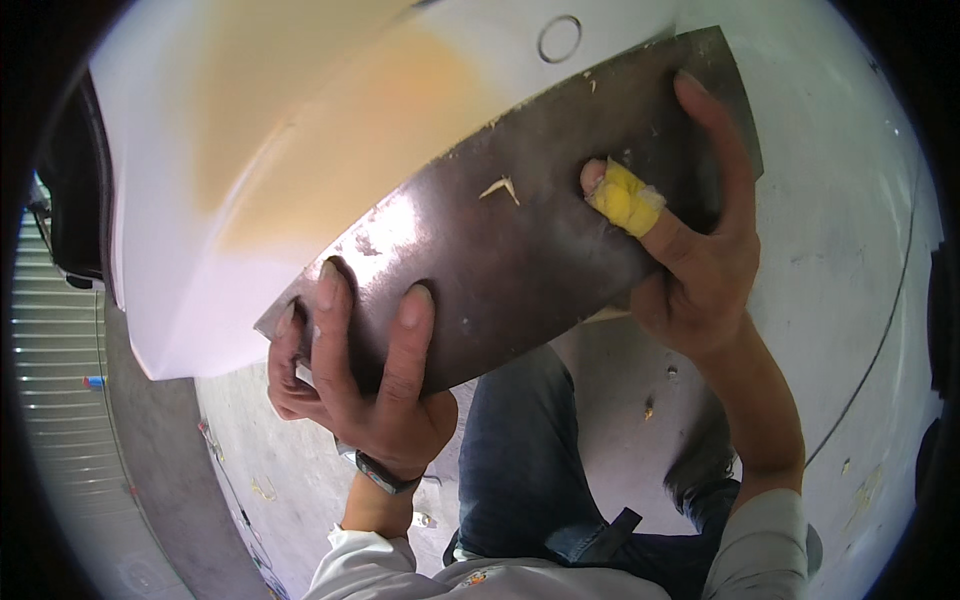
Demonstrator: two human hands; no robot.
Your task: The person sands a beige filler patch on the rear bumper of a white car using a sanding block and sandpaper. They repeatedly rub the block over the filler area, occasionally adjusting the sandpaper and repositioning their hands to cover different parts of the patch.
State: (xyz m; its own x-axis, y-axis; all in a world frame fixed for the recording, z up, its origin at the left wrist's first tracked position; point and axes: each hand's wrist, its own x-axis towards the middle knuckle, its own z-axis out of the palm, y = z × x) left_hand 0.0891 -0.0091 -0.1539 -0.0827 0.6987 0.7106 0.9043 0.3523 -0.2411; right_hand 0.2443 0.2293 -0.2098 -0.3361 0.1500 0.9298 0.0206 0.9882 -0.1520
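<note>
Both my hands hold a dark brown, glossy, curved panel (520,260) tilted in front of me, its right end higher than its left. Several fingers of my left hand (385,400) press on its face near the lower left edge; that thumb is hidden. My right hand (705,270) grips the right part, with a digit wrapped in yellow tape (632,200) on the face. Small pale scraps cling to the panel. Just behind its upper edge is a white vehicle body panel (170,300) with a beige-yellow patch (350,130).
A circular outline (559,39) marks the white bodywork at the top. My jeans-clad leg (520,450) is below the panel. Bits of debris lie on the pale floor (640,450), and a thin dark line (880,350) runs along the right. A corrugated surface (60,370) shows at far left.
</note>
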